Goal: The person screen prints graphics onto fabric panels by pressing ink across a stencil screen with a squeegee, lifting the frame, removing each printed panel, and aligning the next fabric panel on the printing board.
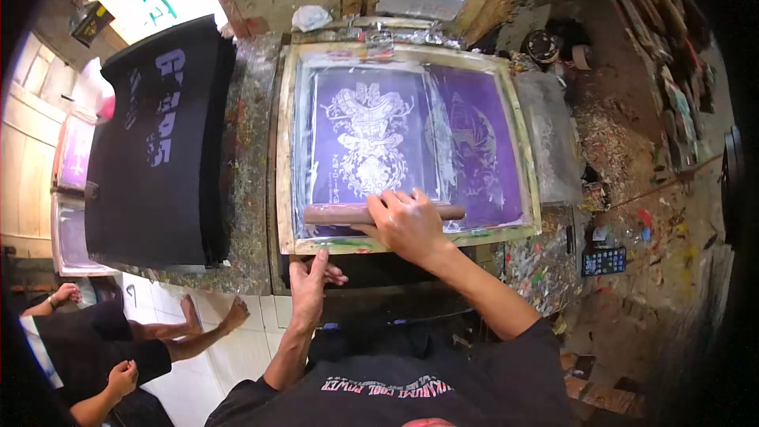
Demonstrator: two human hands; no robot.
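A screen printing frame with a purple mesh lies on the bench in front of me. Its mesh carries a pale ornate design on the left and a second, fainter design on the right. My right hand is closed over the wooden handle of a squeegee, which lies crosswise near the frame's front edge. At the front left edge of the frame, my left hand pinches the border, thumb on top and fingers curled below. Dark material shows under the front edge.
A thick stack of black printed cloth lies to the left on the paint-spattered bench. Another person's hand and legs are at the lower left. On the right are a dark calculator-like pad and leaning boards.
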